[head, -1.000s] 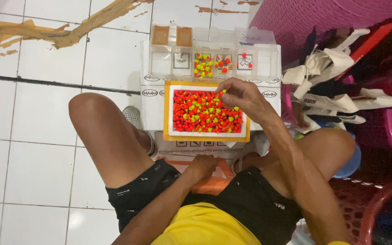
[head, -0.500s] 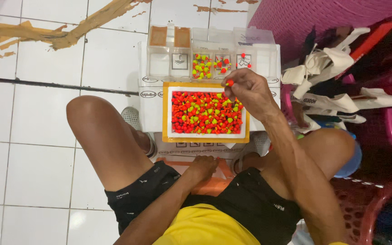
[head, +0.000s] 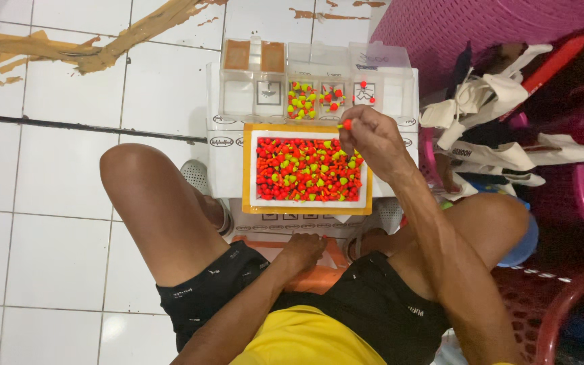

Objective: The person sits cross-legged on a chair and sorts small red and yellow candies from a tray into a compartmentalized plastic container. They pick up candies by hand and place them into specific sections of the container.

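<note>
Head view: a small orange-red float bead (head: 347,124) is pinched between the fingertips of the right hand (head: 373,138), held just above the far right corner of the tray (head: 251,169). The fingers are closed on the bead; a thin yellow-green tip is seen projecting to the left of it. The tray, white inside with an orange-yellow rim, is filled nearly edge to edge with the mixed beads (head: 305,169), orange-red and yellow-green together.

Beyond the tray, a clear compartment box (head: 315,84) is set across the far side. The yellow-green beads (head: 299,101) are gathered in one middle cell, a few orange-red ones (head: 332,98) in the cell to its right, and only a handful in the next cell (head: 365,93). The two left cells with brown lids appear to hold no beads. Sorting is judged to be at an early stage: the tray is barely reduced and the cells are thinly stocked.

The left hand (head: 302,247) is rested, fingers loosely curled, on the orange stool (head: 309,267) between the knees; nothing is seen held in it.

Small square white labels with dark marks are fixed on the cell fronts. The white cartons (head: 228,155) under the tray bear small oval dark marks along the edge. To the right, white bags (head: 481,135) with dark print are heaped beside a magenta woven basket (head: 481,27).
</note>
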